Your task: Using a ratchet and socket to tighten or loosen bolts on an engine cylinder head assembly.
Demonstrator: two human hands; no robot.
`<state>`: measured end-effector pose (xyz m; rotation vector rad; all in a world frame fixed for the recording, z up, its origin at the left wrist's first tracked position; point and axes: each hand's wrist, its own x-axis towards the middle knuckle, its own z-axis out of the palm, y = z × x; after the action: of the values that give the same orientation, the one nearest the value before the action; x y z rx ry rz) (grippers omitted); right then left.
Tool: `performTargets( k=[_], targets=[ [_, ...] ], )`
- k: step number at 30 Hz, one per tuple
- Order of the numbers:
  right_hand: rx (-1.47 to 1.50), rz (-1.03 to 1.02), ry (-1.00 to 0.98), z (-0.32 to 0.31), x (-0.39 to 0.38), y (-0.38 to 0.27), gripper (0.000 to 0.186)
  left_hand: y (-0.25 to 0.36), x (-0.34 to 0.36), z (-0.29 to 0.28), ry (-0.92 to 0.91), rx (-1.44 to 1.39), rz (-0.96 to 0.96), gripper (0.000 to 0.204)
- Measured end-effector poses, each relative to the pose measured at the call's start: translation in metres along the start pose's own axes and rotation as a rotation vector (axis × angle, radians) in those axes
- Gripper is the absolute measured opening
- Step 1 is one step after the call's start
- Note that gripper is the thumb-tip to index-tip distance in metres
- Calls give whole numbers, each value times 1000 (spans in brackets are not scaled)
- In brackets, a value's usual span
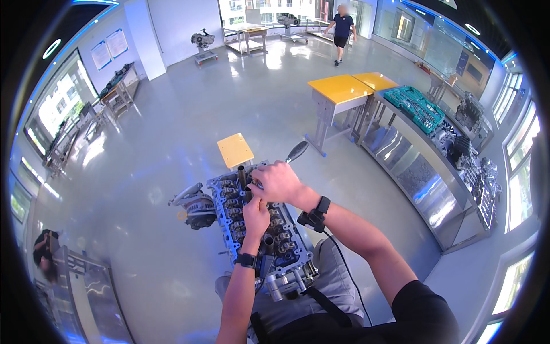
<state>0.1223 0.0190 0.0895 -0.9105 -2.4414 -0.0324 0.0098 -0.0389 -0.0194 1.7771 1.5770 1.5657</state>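
An engine (283,261) with its cover off stands upright against my lap, rows of valve gear showing along its top. My right hand (278,182) is closed over the head of a ratchet wrench (297,151), whose black grip sticks out to the far right. Directly below it, my left hand (256,218) is closed, its upper fingers touching the right hand; whatever it grips is hidden by both hands. Just left of the hands rises a dark tube (242,174) from the engine. An alternator-like part (199,211) juts from the engine's left side.
A wooden-topped stool (235,149) stands just beyond the engine. To the right, a metal workbench (409,178) carries a green tool case (413,107) and engine parts, beside yellow-topped tables (339,87). One person (342,31) walks at the back; another (46,246) is at far left.
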Motion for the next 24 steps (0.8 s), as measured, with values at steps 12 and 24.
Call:
performTargets(
  k=[12,24],
  targets=[
    [-51,28,2,-1,1,-6,29,2,-1,0,16,-5,15,10],
    [-13,111,29,1,-4,-4,29,2,0,2,34,-10,18,10]
  ],
)
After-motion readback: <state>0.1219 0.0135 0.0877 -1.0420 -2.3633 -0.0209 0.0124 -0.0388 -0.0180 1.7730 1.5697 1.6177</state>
